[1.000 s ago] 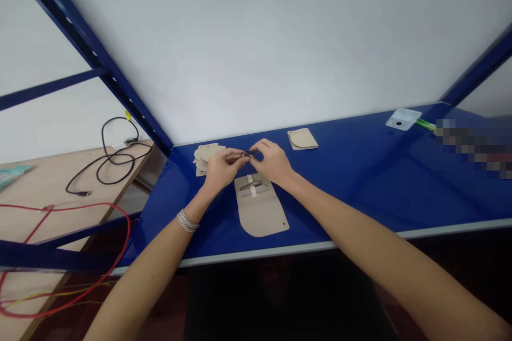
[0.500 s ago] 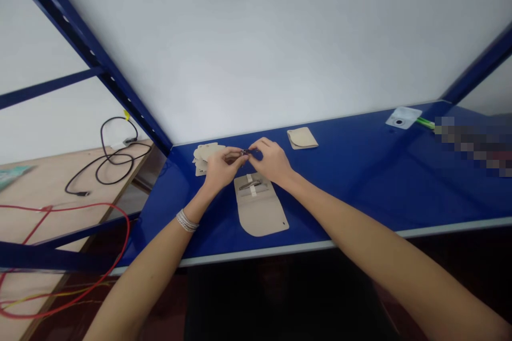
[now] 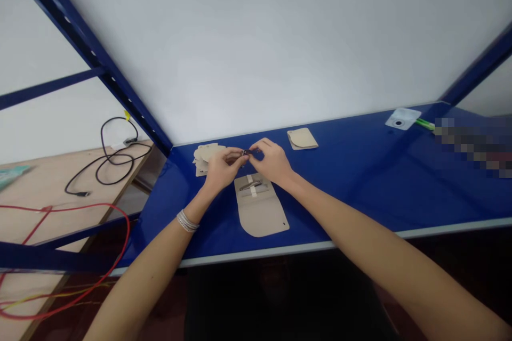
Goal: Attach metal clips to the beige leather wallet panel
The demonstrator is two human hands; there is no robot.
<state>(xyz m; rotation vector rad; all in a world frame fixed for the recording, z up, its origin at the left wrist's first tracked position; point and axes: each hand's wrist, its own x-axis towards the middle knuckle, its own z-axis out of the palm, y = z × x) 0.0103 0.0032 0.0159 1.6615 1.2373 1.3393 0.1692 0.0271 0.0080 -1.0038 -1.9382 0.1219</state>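
Note:
My left hand [image 3: 224, 167] and my right hand [image 3: 272, 161] meet above the blue table, fingertips pinched on a small dark metallic object [image 3: 245, 153] between them. What it is exactly is too small to tell. Just below the hands lies an opened beige case [image 3: 262, 217], its rounded flap toward the front edge. Metal tools [image 3: 248, 185] sit in its upper part under a pale strap. Several beige pieces [image 3: 204, 153] are piled beside my left hand, partly hidden by it. A closed beige case [image 3: 303, 138] rests beyond my right hand.
The blue table [image 3: 360, 170] has a pale front edge. At its back right lies a white packet [image 3: 403, 119] beside a green item. A wooden surface at left holds a black cable [image 3: 108, 157] and a red cable [image 3: 128, 229]. Blue posts flank the table.

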